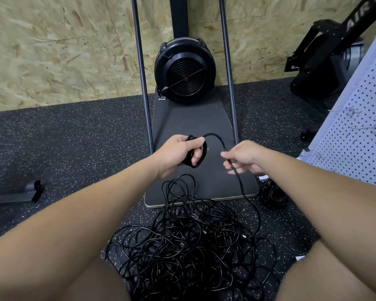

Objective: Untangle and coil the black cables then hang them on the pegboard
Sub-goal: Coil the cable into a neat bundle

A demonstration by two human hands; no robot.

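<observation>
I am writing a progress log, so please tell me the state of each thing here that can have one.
Left hand: grips a small coil of black cable.
Right hand: pinches the same cable, which trails down to the pile.
Cable pile: tangled, lying on the floor.
Small cable bundle: on the floor beside the pegboard, not hung.
Pegboard: leaning, no cables on the visible part.

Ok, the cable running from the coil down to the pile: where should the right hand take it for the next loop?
Judging by its line, pinch the free cable just below the right hand, coming from the right side. That stretch hangs single and clear above the tangled pile, while the left hand holds the small coil.
</observation>
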